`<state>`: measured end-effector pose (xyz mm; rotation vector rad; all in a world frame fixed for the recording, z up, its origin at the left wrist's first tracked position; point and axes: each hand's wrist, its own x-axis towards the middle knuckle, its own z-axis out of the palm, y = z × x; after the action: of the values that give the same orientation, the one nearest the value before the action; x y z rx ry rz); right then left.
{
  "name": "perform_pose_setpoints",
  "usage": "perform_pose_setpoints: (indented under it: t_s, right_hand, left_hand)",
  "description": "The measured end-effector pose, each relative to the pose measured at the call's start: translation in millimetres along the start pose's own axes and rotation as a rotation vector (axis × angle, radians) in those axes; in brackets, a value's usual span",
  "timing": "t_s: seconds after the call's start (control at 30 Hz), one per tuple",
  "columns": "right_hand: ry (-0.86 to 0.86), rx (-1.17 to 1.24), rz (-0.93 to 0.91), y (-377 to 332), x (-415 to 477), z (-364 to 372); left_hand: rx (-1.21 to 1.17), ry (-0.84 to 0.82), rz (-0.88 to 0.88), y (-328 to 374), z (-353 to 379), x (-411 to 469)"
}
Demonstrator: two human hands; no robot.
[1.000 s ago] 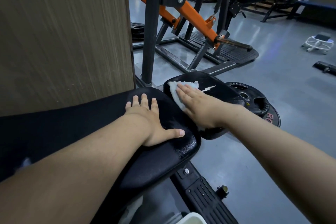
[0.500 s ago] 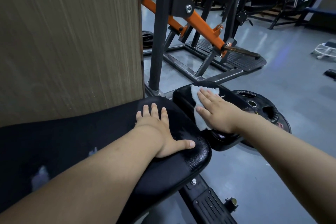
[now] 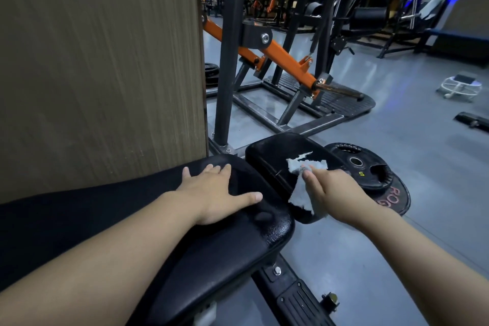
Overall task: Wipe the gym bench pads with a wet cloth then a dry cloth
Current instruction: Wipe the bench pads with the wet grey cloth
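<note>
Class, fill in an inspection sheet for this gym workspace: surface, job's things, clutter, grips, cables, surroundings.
Surface: long black bench pad, glossy; small seat pad beyond it bears a white torn-looking patch.
Job's things: pale cloth on the seat pad; wet or dry cannot be told.
Clutter: weight plates on the floor beside the seat pad.
Grips: left hand flat on the bench pad; right hand holds the cloth.
Cables: nothing seen.
Surroundings: wood panel left, orange-armed machine ahead, grey floor.

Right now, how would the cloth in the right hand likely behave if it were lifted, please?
Probably floppy: the cloth crumples and drapes in the right hand. Likely light, as it looks thin and ragged.
</note>
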<state>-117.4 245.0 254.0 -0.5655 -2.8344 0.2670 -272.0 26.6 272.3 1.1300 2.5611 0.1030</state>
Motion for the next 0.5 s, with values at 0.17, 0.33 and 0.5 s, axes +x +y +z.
perform_pose_setpoints:
  t_s: [0.17, 0.33, 0.5]
  right_hand:
    - [-0.036, 0.280, -0.002, -30.8, 2.1, -9.5]
    - [-0.222, 0.312, -0.203, -84.4, -4.4, 6.8]
    - [-0.347, 0.178, -0.277, -103.2, -26.9, 34.4]
  left_hand:
    - [0.039, 0.279, 0.067, -48.3, -8.7, -47.6]
    - [0.055, 0.252, -0.055, -85.4, -3.1, -82.4]
    - [0.037, 0.031, -0.139, -91.6, 3.8, -88.6]
